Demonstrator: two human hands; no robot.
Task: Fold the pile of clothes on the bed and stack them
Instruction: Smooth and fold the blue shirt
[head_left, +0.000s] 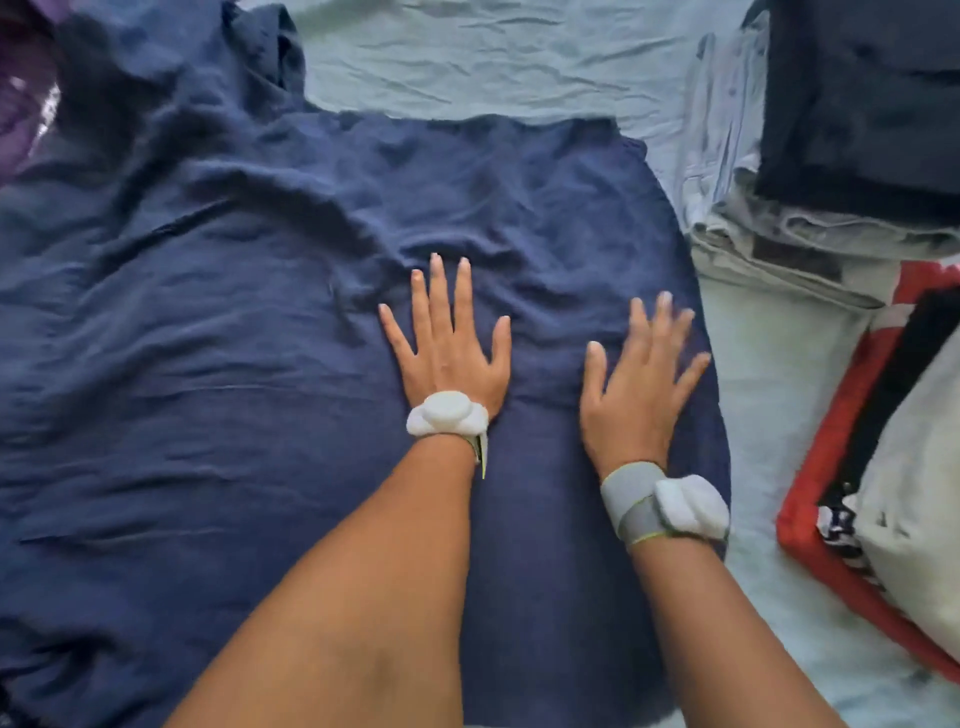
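Note:
A large navy blue garment lies spread across the bed, wrinkled, with a bunched part at the top left. My left hand presses flat on its middle, fingers straight and spread. My right hand lies flat on the cloth close to the garment's right edge, fingers spread and slightly blurred. Both wrists carry white bands. At the top right stands a stack of folded clothes, dark pieces on top of pale grey ones.
The pale green bed sheet shows beyond the garment and along its right side. A second pile with red, black and off-white cloth sits at the right edge. Purple fabric peeks in at the top left corner.

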